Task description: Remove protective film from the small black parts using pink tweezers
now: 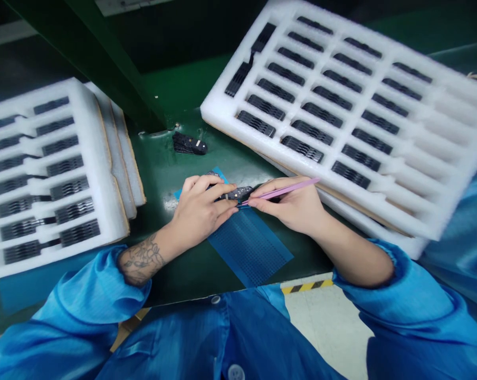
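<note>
My left hand (205, 207) lies over a small black circuit board (243, 193), its fingers and thumb holding the board against a blue sheet (258, 250) with rows of tiny dark marks. Between the thumb and fingers of my right hand (297, 208) is a pair of pink tweezers (296, 187). Their tips touch down by the lower edge of the board, close to my left thumb. Part of the board is hidden under my left fingers. I cannot make out whether the tips pinch anything.
A small pile of black boards (189, 143) sits on the green table (159, 169) beyond my hands. White foam trays of black parts stand stacked at left (104, 206) and right (226, 113). A green post (115, 68) rises behind the pile.
</note>
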`<state>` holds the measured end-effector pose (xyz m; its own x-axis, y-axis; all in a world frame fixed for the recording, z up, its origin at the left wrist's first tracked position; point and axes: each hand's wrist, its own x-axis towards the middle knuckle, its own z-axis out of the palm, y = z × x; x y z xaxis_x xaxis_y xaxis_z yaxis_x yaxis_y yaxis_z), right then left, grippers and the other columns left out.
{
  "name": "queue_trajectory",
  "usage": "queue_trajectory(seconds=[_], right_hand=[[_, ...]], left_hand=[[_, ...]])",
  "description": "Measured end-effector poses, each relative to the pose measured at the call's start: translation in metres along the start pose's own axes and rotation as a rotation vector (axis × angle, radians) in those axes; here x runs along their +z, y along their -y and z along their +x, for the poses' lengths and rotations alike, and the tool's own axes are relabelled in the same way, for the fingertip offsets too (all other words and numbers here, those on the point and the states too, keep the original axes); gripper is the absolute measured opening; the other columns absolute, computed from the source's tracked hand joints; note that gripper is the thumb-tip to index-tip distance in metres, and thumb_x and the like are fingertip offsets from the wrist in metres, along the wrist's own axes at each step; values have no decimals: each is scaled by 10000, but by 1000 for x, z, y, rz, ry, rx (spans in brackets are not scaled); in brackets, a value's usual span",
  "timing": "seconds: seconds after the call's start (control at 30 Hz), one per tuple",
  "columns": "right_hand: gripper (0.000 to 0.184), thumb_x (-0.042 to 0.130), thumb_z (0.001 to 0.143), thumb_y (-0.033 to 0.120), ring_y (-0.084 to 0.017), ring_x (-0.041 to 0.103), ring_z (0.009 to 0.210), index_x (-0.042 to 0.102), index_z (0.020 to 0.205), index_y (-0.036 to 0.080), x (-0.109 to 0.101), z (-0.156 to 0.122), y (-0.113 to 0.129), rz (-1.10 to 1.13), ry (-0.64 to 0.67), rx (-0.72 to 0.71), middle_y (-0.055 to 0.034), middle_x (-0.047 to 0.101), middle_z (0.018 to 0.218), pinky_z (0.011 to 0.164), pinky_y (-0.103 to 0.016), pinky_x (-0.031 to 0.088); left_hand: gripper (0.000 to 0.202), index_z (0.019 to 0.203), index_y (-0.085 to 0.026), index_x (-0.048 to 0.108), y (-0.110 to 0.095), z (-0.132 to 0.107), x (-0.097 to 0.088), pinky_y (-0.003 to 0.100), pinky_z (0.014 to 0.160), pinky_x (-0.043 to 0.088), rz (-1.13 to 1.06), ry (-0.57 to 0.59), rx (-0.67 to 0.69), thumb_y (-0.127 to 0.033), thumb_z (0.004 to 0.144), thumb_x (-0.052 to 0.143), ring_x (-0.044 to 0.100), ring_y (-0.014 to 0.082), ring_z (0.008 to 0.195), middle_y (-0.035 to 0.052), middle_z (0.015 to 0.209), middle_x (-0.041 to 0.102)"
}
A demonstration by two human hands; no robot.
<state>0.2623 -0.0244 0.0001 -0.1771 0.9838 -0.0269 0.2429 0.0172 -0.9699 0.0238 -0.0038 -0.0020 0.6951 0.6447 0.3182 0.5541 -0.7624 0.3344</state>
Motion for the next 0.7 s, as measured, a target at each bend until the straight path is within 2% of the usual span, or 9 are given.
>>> queue_trajectory(seconds=[0.7], right_hand=[[161, 858, 760, 329, -173, 732, 683, 805, 814, 187, 0, 1, 3, 25, 19, -7, -49, 792, 787, 633, -267, 583]], left_hand=[[98, 972, -295, 771, 1, -1, 2, 462, 948, 415, -7, -5, 1, -339, 946, 687, 591, 242, 1142, -36, 1217, 729]])
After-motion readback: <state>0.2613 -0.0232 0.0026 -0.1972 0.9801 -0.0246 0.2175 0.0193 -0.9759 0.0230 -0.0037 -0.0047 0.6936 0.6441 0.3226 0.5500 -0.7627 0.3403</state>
